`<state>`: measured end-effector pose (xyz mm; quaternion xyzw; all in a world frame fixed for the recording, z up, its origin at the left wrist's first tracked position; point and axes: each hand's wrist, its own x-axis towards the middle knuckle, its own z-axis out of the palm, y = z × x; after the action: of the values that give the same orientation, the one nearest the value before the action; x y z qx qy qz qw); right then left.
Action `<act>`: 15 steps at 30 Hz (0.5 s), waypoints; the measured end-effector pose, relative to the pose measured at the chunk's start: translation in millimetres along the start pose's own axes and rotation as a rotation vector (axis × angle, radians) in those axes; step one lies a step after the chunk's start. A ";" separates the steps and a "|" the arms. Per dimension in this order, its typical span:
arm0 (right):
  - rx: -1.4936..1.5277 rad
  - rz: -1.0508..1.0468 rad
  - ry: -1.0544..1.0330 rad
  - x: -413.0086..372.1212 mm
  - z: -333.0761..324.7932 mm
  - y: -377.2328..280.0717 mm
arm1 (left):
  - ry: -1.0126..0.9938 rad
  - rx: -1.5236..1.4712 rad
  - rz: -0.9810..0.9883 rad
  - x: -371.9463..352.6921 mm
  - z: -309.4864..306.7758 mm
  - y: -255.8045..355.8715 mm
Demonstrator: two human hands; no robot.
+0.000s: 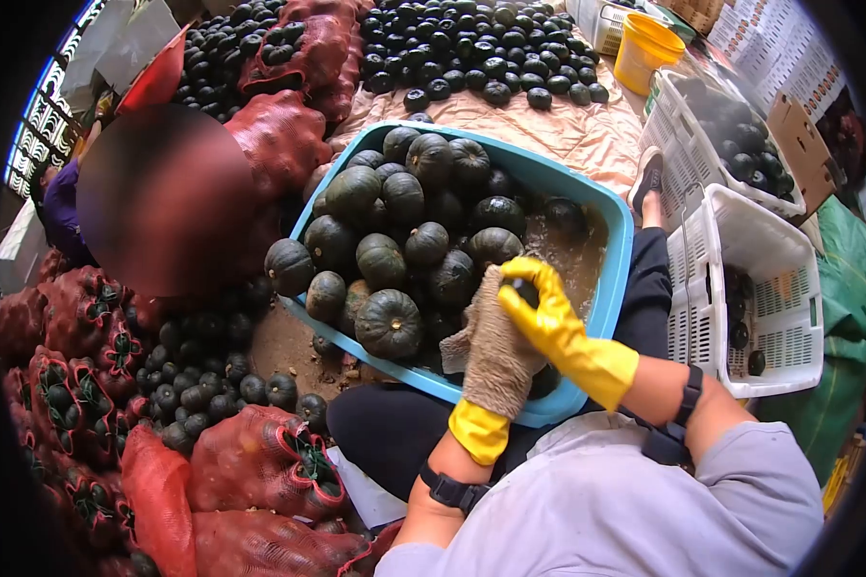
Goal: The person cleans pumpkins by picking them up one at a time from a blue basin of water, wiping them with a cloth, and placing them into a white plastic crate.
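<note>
Over the near right part of a blue tub (pixel 618 288), my two hands meet around a small dark green pumpkin (pixel 523 291), which is mostly hidden. My right hand (pixel 555 322), in a yellow rubber glove, curls its fingers around the pumpkin's right side. A brown cloth mitt (pixel 495 351) covers my left hand (pixel 498 337) over a yellow glove and presses on the pumpkin from the left. Dark green pumpkins (pixel 388 324) are heaped in the tub, and murky brown water (pixel 572 258) shows on its right side.
White plastic crates (pixel 769 288) stand at the right, a yellow bucket (pixel 644 53) behind them. Pumpkins (pixel 481 48) cover a sheet (pixel 587 120) at the back. Red mesh sacks (pixel 250 462) and loose pumpkins (pixel 197 389) lie at the left. Another person's purple sleeve (pixel 63 212) shows far left.
</note>
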<state>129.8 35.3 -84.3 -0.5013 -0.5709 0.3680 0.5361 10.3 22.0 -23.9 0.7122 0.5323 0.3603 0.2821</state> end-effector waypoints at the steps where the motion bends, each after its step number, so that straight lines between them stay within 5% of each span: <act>1: -0.076 -0.083 -0.111 -15.4 -1.5 -14.8 | 0.033 -0.077 0.072 -4.3 -4.7 -6.7; 3: -0.230 -0.261 -0.321 -18.9 -12.2 -40.1 | -0.025 -0.072 -0.006 -6.8 -14.9 -5.6; 4: -0.055 -0.173 -0.285 -7.2 -12.2 -25.2 | -0.059 -0.038 -0.089 -1.0 -16.0 -0.9; 6: -0.326 -0.141 0.084 17.2 0.1 -5.6 | -0.092 0.020 -0.249 3.9 -13.8 15.1; 7: -0.325 -0.179 0.120 16.3 2.7 0.2 | -0.005 -0.068 -0.146 0.5 -11.9 9.6; 8: -0.184 -0.297 -0.075 12.6 -3.8 -17.3 | 0.073 -0.152 -0.033 -3.1 -9.9 4.0; 10: -0.115 -0.198 -0.427 -2.9 -21.3 -42.3 | 0.155 -0.273 0.119 -11.4 -12.7 -1.2; 11: 0.085 0.171 -0.550 5.6 -32.5 -57.6 | 0.169 -0.321 0.155 -15.9 -17.8 -0.2; 13: 0.075 0.410 -0.571 27.6 -35.6 -50.6 | 0.128 -0.216 0.117 -9.5 -7.9 -17.5; 15: -0.523 -0.333 -0.158 1.4 -2.9 -22.2 | 0.064 -0.182 0.069 -5.2 11.5 -50.8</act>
<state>128.8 31.3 -62.2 -0.4915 -0.7602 0.1538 0.3960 -9.4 30.8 -71.5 0.6894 0.4814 0.4394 0.3160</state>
